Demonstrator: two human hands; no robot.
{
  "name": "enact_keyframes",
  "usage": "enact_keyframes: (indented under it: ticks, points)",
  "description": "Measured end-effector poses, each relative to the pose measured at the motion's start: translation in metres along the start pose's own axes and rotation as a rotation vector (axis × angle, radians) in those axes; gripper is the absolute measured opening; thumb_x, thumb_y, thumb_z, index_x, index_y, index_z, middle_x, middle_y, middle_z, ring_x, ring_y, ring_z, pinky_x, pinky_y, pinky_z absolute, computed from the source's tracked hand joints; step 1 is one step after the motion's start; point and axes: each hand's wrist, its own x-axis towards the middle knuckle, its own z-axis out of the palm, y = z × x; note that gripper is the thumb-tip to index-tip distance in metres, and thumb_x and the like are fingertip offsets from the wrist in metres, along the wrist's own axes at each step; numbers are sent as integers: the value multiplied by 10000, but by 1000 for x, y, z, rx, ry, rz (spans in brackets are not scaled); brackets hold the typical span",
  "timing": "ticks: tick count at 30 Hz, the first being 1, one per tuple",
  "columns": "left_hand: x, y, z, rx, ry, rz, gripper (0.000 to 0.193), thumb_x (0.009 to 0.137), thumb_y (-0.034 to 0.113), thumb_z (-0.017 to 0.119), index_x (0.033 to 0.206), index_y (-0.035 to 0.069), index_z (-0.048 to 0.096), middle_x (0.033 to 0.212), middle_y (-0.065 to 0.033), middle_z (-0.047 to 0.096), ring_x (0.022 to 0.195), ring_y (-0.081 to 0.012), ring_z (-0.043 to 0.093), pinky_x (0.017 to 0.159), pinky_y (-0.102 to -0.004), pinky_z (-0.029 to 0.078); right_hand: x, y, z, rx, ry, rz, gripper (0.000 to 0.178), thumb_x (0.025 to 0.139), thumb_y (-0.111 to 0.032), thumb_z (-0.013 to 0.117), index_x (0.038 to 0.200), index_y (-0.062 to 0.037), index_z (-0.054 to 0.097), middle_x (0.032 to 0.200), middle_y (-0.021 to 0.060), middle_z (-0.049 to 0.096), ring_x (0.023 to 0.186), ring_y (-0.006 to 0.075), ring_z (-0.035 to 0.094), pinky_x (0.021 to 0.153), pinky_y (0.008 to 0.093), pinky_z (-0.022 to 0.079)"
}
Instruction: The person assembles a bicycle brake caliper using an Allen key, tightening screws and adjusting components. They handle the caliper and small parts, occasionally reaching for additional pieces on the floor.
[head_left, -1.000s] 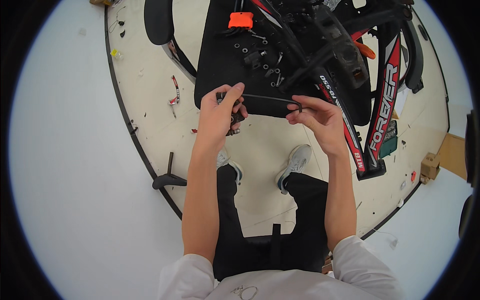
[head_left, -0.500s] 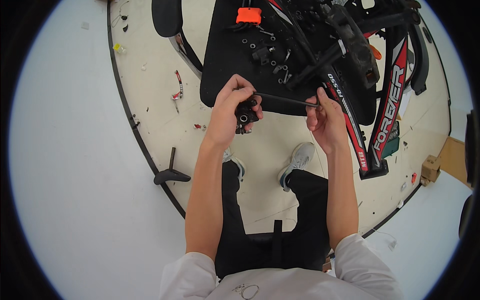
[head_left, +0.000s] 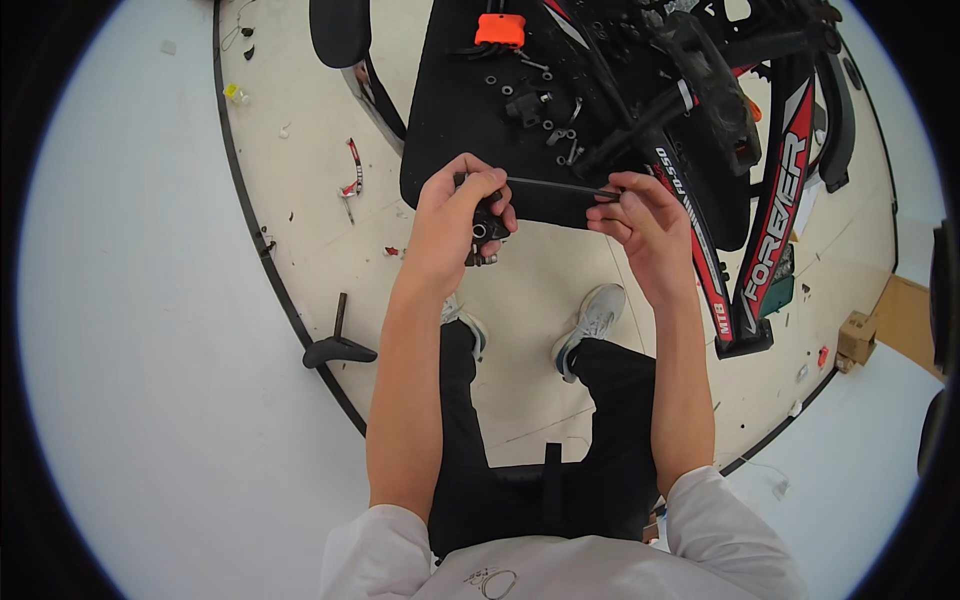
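A pale floor (head_left: 525, 415) spreads below me, scattered with small items. Above it, between my two hands, is a thin, dark L-shaped rod (head_left: 555, 185), lying nearly level in front of the near edge of a black chair seat (head_left: 445, 140). My right hand (head_left: 650, 230) pinches its bent end between thumb and fingers. My left hand (head_left: 448, 218) is closed around a black mechanical part (head_left: 487, 235), with the rod's other end at my thumb; my fingers hide whether the tip sits in the part. Just beyond, on the seat, lie loose nuts and bolts (head_left: 573, 152) and, farther off, an orange block (head_left: 500, 30). To the right, a black, red and white bicycle frame (head_left: 778, 205) leans across the seat. On the floor to the left are a red-and-black piece (head_left: 354, 170) and a dark saddle-shaped object with a post (head_left: 340, 350); far right, a cardboard box (head_left: 857, 337).
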Motion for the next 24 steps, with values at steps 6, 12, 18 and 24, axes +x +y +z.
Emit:
enact_keyframes:
  ticks: [6,12,18,24]
  points:
    - [2,2,-2,62,1,18,173,908,175,593,823,68,488,690,-23,504,611,-121,574,412,-234,340,5,7,-11,-149,-51,15,204,922,-119,648,1031,53,637,830,122,681,711,193,685,699,311,568]
    - [1,4,-3,23,-9,-27,202,899,193,584,776,88,462,670,-15,481,605,-123,572,411,-231,324,7,8,-8,-192,-85,-69,159,905,-77,662,1023,30,656,845,103,680,743,157,665,679,284,551]
    - [2,7,2,4,2,-89,233,900,203,554,735,117,415,652,-5,451,599,-125,568,401,-224,294,11,11,-5,-363,-44,-179,150,880,-47,680,1014,19,692,907,50,626,817,122,619,692,267,546]
    - [1,4,-6,-4,-33,-109,200,890,198,578,756,96,469,646,-7,478,585,-127,571,407,-235,332,10,9,-12,-452,-75,-207,148,861,4,681,1002,40,711,980,45,574,844,129,603,737,238,531]
